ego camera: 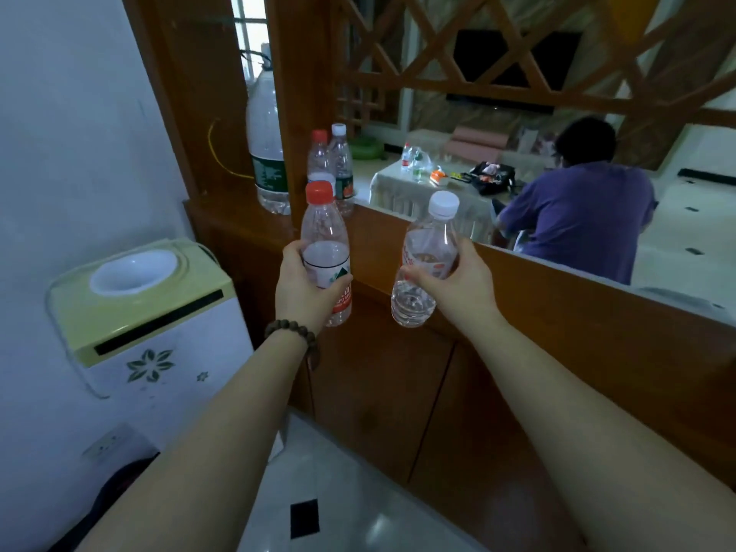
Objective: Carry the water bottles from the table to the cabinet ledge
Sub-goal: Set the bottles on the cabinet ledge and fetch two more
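Both forearms extend forward from the bottom of the frame over a pale tiled floor (350, 492). The left wrist carries a bead bracelet (296, 336).

The left hand (304, 290) is wrapped round the middle of a red-capped bottle (324, 249), thumb across the label, and holds it upright. The right hand (458, 286) grips a white-capped bottle (426, 260) round its labelled middle; this one leans slightly, cap to the right. Both bottles are clear plastic, held in the air in front of the wooden cabinet (458, 392), level with its ledge (557, 280) and not resting on it.

To the left, against the white wall, stands a water dispenser (139, 320) with a yellow-green top and a round white socket.

On the ledge, beside a wooden post (296, 93), two more small bottles stand upright and close together: one with a red cap (320, 161), one with a white cap (341, 169). Left of the post stands a large jug (266, 141) with a green label.

Beyond the ledge, a counter (430, 193) with a pale cloth carries further bottles (412, 161), a black bag (492, 177) and small items too blurred to identify. A person in a purple shirt (577, 205) sits at it, back to the camera.
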Motion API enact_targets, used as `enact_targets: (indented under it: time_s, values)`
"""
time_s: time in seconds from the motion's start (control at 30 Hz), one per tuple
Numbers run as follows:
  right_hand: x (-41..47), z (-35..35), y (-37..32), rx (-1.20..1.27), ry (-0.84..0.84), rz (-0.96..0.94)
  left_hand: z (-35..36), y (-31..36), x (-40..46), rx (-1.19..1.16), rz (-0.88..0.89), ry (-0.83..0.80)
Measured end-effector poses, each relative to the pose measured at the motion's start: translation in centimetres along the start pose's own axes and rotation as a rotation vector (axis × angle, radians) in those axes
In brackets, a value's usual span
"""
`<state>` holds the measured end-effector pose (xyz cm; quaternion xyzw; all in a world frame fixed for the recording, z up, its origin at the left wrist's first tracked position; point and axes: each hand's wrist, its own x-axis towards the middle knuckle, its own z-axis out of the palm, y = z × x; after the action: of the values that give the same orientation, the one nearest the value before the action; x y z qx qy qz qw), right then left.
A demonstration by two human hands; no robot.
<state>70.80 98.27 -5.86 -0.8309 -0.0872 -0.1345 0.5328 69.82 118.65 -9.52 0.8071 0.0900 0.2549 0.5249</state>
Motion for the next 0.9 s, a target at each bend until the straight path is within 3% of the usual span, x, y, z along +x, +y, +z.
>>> enact_targets:
  time_s: [0.53,0.9]
  values:
    - [25.0,5.9,6.5,0.096,-0.263,-0.092,8.3,-1.4,15.5,0.196,-0.084,0.280]
    - [34.5,11.0,8.6,0.154,-0.440,-0.127,14.5,-3.4,21.8,0.293,-0.196,0.352]
